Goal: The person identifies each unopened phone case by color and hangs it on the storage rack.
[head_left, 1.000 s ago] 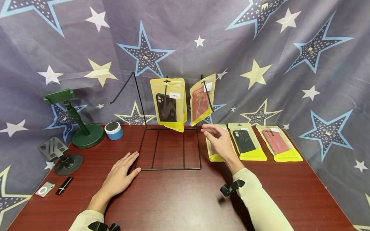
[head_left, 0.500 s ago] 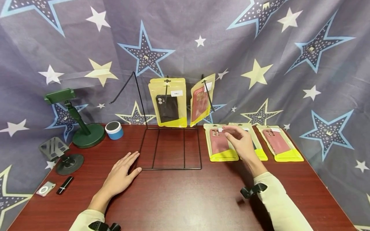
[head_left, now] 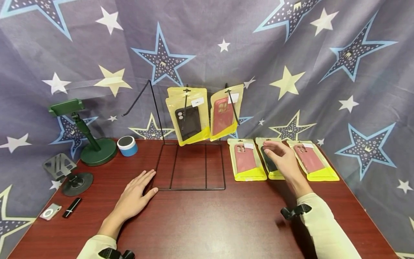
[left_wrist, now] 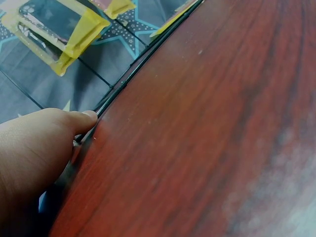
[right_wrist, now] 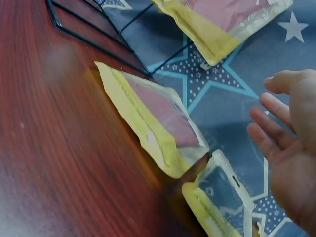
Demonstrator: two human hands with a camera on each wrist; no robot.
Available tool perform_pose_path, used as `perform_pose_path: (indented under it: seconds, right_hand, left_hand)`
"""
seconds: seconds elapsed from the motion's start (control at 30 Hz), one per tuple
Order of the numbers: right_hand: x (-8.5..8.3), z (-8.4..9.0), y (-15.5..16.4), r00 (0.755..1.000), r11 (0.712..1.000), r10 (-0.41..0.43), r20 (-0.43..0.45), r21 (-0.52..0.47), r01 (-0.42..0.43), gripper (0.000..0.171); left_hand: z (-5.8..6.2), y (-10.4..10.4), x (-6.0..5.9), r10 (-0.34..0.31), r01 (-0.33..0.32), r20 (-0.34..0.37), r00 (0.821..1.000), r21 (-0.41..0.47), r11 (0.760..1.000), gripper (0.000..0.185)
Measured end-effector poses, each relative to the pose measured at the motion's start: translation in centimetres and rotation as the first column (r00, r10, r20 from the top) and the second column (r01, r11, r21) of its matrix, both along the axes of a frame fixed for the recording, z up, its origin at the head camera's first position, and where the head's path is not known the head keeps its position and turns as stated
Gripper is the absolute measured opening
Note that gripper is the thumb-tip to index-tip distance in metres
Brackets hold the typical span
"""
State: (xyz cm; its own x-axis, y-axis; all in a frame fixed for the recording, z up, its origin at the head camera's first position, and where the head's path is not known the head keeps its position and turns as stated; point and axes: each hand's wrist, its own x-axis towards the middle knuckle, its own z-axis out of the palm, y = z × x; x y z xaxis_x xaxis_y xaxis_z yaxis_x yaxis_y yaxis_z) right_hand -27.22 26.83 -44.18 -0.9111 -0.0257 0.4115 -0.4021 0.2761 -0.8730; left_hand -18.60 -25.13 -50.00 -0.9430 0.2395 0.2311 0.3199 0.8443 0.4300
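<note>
The left hand [head_left: 134,196] lies flat on the table [head_left: 207,223], fingers [head_left: 147,178] straight, and only the left wrist view shows a fingertip touching the black wire rack [head_left: 189,167]; the right hand [head_left: 284,158] hovers, fingers [right_wrist: 269,126] loosely spread, holding nothing, above the middle pouch [head_left: 270,162] containing a dark phone case.

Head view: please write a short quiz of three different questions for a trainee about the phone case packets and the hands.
1. True or false: the right hand grips a packet.
2. How many packets lie flat on the table?
3. What does the left hand touch? A) the blue speaker B) the wire display rack C) a packet

Key:
1. False; it hovers open above the dark case packet.
2. Three.
3. B; its fingertips are at the rack's base corner.
</note>
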Motion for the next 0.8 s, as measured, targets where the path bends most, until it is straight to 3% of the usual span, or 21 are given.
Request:
perform_pose_path:
  seconds: [0.33, 0.5, 0.8]
  right_hand:
    - [-1.3, -0.7, 0.0, 0.990, 0.996, 0.000, 0.142, 0.089, -0.013, 0.039]
    - [-2.3, -1.1, -0.2, 0.982, 0.980, -0.013, 0.189, 0.197, -0.025, 0.042]
    - [-3.5, -1.9, -1.1, 0.963, 0.950, -0.004, 0.270, 0.300, -0.080, 0.045]
  left_hand:
    - [0.1, -0.1, 0.1, 0.003, -0.003, -0.001, 1.000, 0.001, 1.000, 0.062]
    - [0.1, 0.0, 0.1, 0.002, -0.002, -0.004, 1.000, 0.002, 1.000, 0.062]
    - [0.1, 0.1, 0.0, 0.001, -0.001, -0.008, 1.000, 0.000, 1.000, 0.062]
